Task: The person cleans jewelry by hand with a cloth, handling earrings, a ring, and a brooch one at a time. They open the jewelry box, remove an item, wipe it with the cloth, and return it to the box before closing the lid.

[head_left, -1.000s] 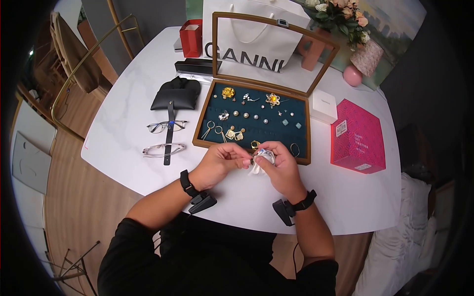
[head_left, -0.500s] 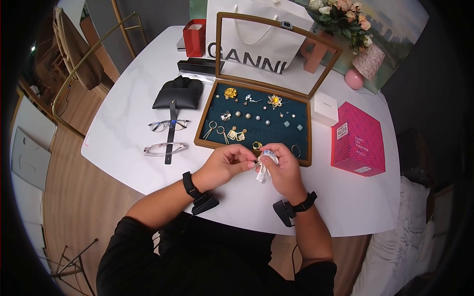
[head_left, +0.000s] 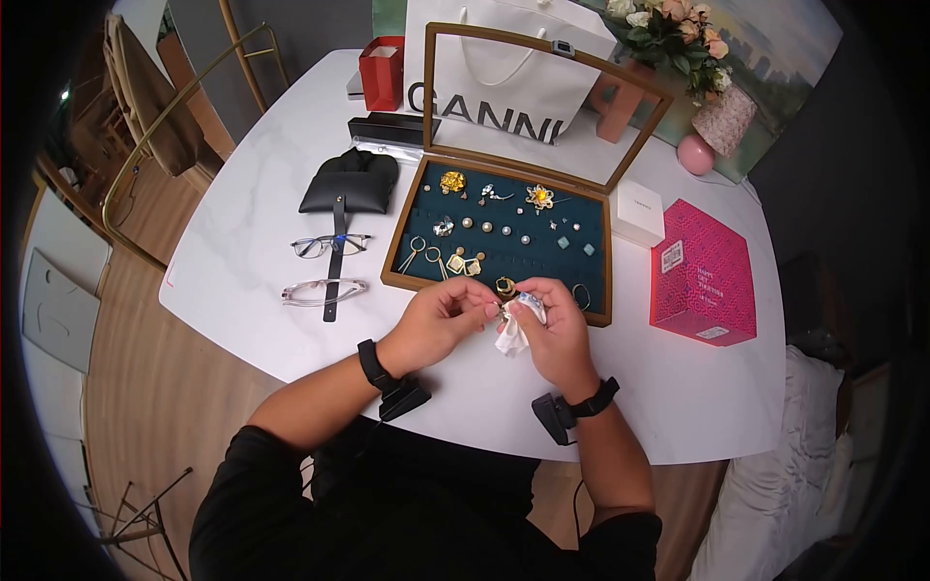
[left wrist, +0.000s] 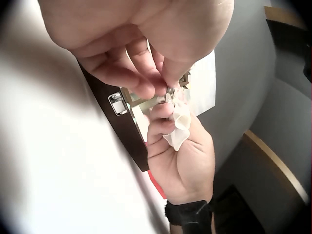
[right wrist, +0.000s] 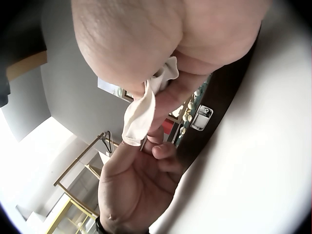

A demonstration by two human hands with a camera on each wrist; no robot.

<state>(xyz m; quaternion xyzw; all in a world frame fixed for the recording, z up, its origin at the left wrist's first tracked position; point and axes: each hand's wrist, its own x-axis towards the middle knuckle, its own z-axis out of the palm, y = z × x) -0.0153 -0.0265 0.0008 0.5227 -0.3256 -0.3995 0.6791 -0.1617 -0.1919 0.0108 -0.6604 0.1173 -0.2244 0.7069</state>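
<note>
Over the front edge of the jewellery case (head_left: 607, 261), both hands meet. My left hand (head_left: 436, 324) pinches a small silvery piece of jewellery (left wrist: 169, 92) between thumb and fingertips; its exact kind cannot be told. My right hand (head_left: 564, 334) grips a white cloth (head_left: 511, 337) with a bluish print, its thumb pressed on the folds right at the silvery piece. A loose end of the cloth (right wrist: 139, 122) hangs below the right fingers. Inside the case, earrings, pearl studs and brooches sit in rows on dark green lining, with a gold piece (head_left: 505, 287) just beyond the fingertips.
The case's glass lid (head_left: 632, 136) stands raised against a white paper bag (head_left: 484, 116). To the left lie two pairs of glasses (head_left: 325, 292) and a black pouch (head_left: 347, 189). A white box (head_left: 636, 213) and a pink box (head_left: 705, 276) stand to the right.
The white cloth, earlier bunched in the right fingers, now hangs lower with a loose end. Both hands stay together and shift only slightly as the fingers work at the jewellery piece.
</note>
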